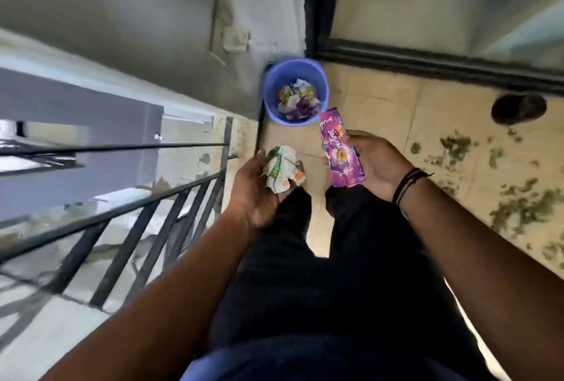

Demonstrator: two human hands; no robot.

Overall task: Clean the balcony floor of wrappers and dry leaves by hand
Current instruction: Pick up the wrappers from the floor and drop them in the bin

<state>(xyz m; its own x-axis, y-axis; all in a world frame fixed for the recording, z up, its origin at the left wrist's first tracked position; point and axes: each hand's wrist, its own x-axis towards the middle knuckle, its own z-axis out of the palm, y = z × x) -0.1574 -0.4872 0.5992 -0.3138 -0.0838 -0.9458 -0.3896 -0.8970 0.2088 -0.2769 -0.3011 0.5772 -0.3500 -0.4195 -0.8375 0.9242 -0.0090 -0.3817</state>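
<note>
Left hand grips crumpled wrapper; right hand pinches purple wrapper.

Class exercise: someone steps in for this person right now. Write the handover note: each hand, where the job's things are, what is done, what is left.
Left hand: grip round a crumpled white wrapper.
Right hand: grip on a flat purple wrapper.
Blue bucket stands ahead by the wall, already holding several wrappers.
Done: some wrappers binned.
Left: drop both held wrappers in the bucket, then gather the dry leaves scattered on the floor to the right.
</note>
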